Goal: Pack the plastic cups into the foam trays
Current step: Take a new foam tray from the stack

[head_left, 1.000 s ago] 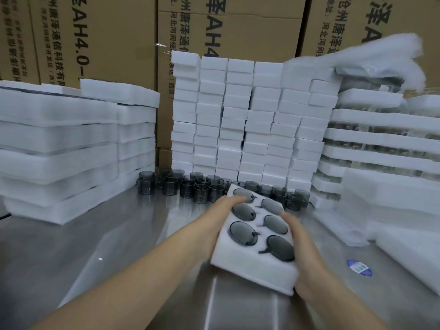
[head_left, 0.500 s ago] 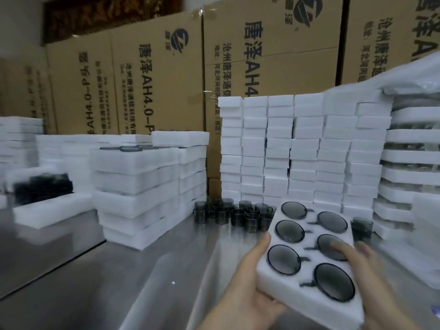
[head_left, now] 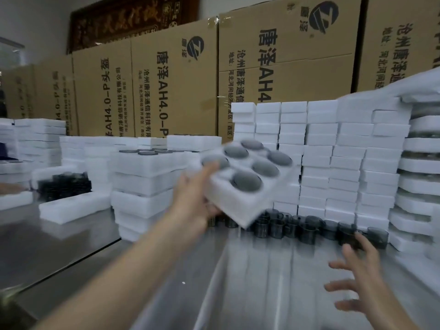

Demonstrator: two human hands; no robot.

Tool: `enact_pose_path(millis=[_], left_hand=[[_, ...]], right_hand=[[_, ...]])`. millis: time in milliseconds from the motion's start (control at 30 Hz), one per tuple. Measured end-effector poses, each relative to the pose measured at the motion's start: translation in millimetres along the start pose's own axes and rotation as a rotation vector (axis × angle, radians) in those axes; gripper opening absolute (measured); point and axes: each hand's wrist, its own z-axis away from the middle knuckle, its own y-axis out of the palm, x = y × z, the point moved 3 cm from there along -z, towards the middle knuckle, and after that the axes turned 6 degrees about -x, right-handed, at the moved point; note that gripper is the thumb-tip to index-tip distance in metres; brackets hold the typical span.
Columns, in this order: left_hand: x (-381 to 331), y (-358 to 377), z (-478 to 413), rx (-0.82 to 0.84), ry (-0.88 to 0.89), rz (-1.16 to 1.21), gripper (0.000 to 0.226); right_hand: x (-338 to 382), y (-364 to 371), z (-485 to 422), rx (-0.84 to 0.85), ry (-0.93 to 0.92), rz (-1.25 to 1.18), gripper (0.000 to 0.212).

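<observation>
I have one foam tray (head_left: pixel 234 201) filled: each of its six wells shows one of the dark plastic cups (head_left: pixel 246 181). My left hand (head_left: pixel 197 194) grips it at its near corner, thumb on top, and holds it tilted in the air above the steel table (head_left: pixel 166 270), between the stack of packed trays (head_left: pixel 145 184) on my left and the wall of white foam pieces (head_left: pixel 316 163) behind. My right hand (head_left: pixel 357 282) is off the tray, fingers spread and holding nothing, low over the table near the loose cups (head_left: pixel 307 228). I judge this tray done bar setting it on a stack; the loose cups lined along the foot of the foam wall are left to pack, more than one tray's worth by the look of it
</observation>
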Motion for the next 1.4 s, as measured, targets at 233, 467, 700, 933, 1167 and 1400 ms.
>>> enact_pose_path(millis=[233,467,700,933,1167,1400], left_hand=[[-162,-66,-111,-0.336,0.191,-0.245,0.042],[-149,-127,-174,-0.560,0.121,-0.287,0.062],[-145,-146,-198,-0.651,0.136,-0.216,0.068],[-149,-143,-212,-0.650,0.121,-0.373,0.073],[-148,-138,-220,-0.576,0.088,-0.275,0.072],[-151,-121,-214,-0.620,0.147,-0.333,0.065]], right_hand=[[-39,10,-14,0.381,-0.384,0.889,0.073],[-54,17,-26,0.441,-0.445,0.849,0.072],[-61,16,-34,0.436,-0.454,0.847,0.073],[-59,16,-34,0.448,-0.450,0.873,0.078],[-57,17,-34,0.440,-0.442,0.899,0.080],[-66,15,-38,0.414,-0.432,0.903,0.077]])
